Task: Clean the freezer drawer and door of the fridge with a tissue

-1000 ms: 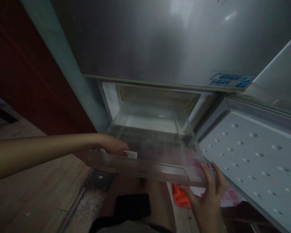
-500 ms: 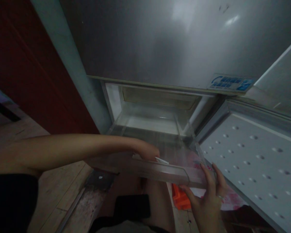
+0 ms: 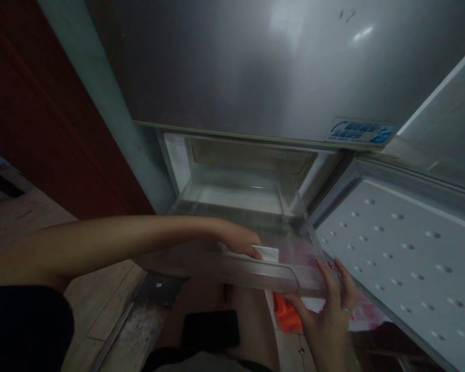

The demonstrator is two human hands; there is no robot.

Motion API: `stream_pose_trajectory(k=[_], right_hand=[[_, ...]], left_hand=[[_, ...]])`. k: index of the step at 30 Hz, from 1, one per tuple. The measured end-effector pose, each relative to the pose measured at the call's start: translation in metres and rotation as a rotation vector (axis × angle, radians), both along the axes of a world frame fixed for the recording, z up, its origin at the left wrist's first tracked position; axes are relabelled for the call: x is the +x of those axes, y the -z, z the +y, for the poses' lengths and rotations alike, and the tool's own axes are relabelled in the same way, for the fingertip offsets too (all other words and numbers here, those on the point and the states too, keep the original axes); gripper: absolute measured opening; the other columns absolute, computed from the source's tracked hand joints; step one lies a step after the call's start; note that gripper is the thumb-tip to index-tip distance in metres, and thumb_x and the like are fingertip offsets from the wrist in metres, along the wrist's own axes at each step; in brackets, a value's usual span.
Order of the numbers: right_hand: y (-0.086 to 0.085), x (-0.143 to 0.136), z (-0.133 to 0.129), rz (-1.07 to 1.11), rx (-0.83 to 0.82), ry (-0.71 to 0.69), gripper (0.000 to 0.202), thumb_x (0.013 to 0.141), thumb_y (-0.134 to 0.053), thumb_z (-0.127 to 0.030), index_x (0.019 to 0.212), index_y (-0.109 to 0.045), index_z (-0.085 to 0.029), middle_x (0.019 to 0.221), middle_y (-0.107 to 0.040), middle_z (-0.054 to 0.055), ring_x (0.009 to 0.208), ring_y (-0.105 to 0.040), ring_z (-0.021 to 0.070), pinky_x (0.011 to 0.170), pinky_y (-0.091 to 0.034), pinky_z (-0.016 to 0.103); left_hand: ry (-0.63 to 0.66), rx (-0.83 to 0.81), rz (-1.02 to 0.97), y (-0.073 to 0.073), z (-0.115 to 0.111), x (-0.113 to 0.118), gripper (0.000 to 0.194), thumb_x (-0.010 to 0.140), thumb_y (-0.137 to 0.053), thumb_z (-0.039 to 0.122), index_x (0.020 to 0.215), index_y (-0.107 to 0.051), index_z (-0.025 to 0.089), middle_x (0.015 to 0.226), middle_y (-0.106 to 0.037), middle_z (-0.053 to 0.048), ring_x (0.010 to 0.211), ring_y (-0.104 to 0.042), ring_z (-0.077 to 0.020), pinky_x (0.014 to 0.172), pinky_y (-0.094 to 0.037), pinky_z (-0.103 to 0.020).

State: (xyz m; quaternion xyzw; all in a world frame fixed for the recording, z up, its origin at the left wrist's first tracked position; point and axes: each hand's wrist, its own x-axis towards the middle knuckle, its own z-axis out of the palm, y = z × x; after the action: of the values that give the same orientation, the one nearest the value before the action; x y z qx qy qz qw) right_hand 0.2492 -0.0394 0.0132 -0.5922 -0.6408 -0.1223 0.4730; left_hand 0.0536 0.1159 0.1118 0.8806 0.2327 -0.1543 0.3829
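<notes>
A clear plastic drawer [image 3: 263, 279] is pulled out of the lower compartment [image 3: 251, 155] of a fridge. My left hand [image 3: 242, 242] reaches inside it and presses a white cloth or tissue [image 3: 269, 253] against the inner side of the drawer's front wall. My right hand [image 3: 331, 299] grips the drawer's front right corner, thumb underneath and fingers over the top edge. The drawer's floor is see-through, with nothing else visible on it.
The open lower door [image 3: 403, 258], white with small bumps, stands at the right. Above is the closed grey upper door [image 3: 232, 67]. An orange object [image 3: 287, 312] and pink-white plastic [image 3: 366, 315] lie below the drawer. A black phone-like object [image 3: 210, 329] rests on my lap.
My left hand has shifted slightly right along the drawer's front wall, and more of the white cloth shows. My right hand keeps its hold on the corner.
</notes>
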Motion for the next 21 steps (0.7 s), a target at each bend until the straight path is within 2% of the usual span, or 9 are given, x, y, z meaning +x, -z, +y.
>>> stream_pose_trajectory(k=[7, 11, 15, 21], right_hand=[[0.002, 0.000, 0.000, 0.014, 0.000, -0.011, 0.074, 0.083, -0.060, -0.066, 0.142, -0.045, -0.023, 0.148, -0.034, 0.018, 0.136, -0.035, 0.0358, 0.107, -0.033, 0.061], [0.001, 0.000, 0.001, 0.015, 0.010, -0.022, 0.074, 0.084, -0.060, -0.065, 0.143, -0.044, -0.023, 0.149, -0.034, 0.017, 0.137, -0.035, 0.0353, 0.107, -0.033, 0.059], [0.000, 0.000, 0.000, 0.023, 0.014, -0.027, 0.073, 0.084, -0.060, -0.064, 0.143, -0.044, -0.024, 0.149, -0.033, 0.017, 0.138, -0.034, 0.0355, 0.109, -0.032, 0.058], [0.000, -0.001, 0.000, 0.034, 0.001, -0.026, 0.072, 0.085, -0.058, -0.066, 0.141, -0.045, -0.023, 0.149, -0.033, 0.017, 0.137, -0.035, 0.0356, 0.107, -0.033, 0.059]], left_hand=[[-0.152, -0.030, 0.203, -0.012, 0.000, -0.093, 0.024, 0.092, -0.051, 0.025, 0.090, -0.072, 0.013, 0.076, -0.070, -0.001, 0.070, -0.058, -0.0127, 0.060, -0.042, -0.020], [-0.241, -0.102, 0.249, -0.025, -0.006, -0.120, 0.027, 0.092, -0.048, 0.026, 0.090, -0.072, 0.014, 0.070, -0.068, 0.000, 0.068, -0.058, -0.0129, 0.060, -0.043, -0.020], [-0.282, -0.057, 0.255, -0.035, -0.012, -0.114, 0.028, 0.092, -0.050, 0.028, 0.085, -0.072, 0.013, 0.071, -0.068, -0.001, 0.066, -0.057, -0.0128, 0.057, -0.041, -0.020], [-0.135, 0.107, 0.250, -0.047, -0.015, -0.060, 0.029, 0.093, -0.051, 0.025, 0.084, -0.073, 0.009, 0.072, -0.067, -0.002, 0.065, -0.054, -0.0123, 0.057, -0.039, -0.022]])
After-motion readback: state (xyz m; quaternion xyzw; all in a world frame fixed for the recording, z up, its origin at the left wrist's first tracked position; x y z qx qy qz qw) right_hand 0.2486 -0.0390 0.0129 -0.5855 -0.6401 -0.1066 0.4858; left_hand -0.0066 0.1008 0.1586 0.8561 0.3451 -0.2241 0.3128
